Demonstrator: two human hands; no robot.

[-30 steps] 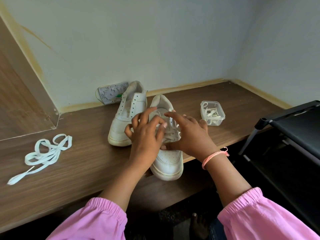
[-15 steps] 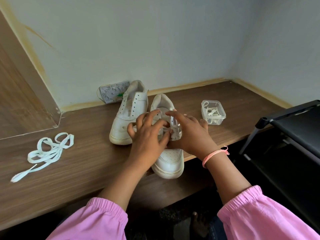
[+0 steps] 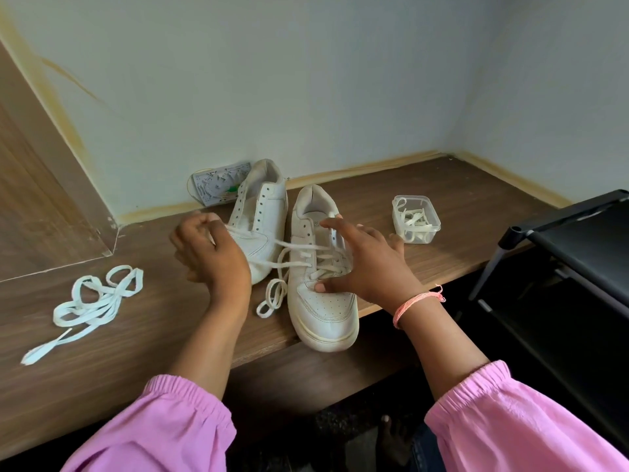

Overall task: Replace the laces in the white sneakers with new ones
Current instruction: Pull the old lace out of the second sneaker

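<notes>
The left hand [image 3: 211,253] is smeared by motion, so its fingertips cannot be made out cleanly; its fingers are curled into a fist around a lace [image 3: 289,248] that runs taut from it toward three o'clock into the near sneaker [image 3: 321,301]. The right hand [image 3: 366,264] lies spread over that sneaker's eyelet rows, fingers nearly straight and holding nothing, thumb pressed just behind the toe cap and forefinger reaching to the tongue; it hides most of the lacing on the shoe's right side. A slack loop of the same lace trails on the wooden shelf [image 3: 136,335] at the sneaker's nine o'clock. The sneaker's toe hangs over the shelf's front edge. A small mark is printed near the top of its tongue, too small to read. The far sneaker [image 3: 258,212], at eleven o'clock of the near one and almost touching it, shows bare eyelets; its toe is hidden behind the left hand. Behind it, against the wall, a flat patterned packet [image 3: 212,183] is half covered by the shoe's heel, and its print cannot be read. A loose lace [image 3: 92,301] lies in a tangle well away at nine o'clock. A clear plastic tub [image 3: 398,204] holding more laces sits at two o'clock. A black rack [image 3: 571,240] is cut off by the right edge of the picture. A pink thread band [image 3: 418,301] circles the right wrist, and the pink sleeves [image 3: 170,430] run off the bottom.
</notes>
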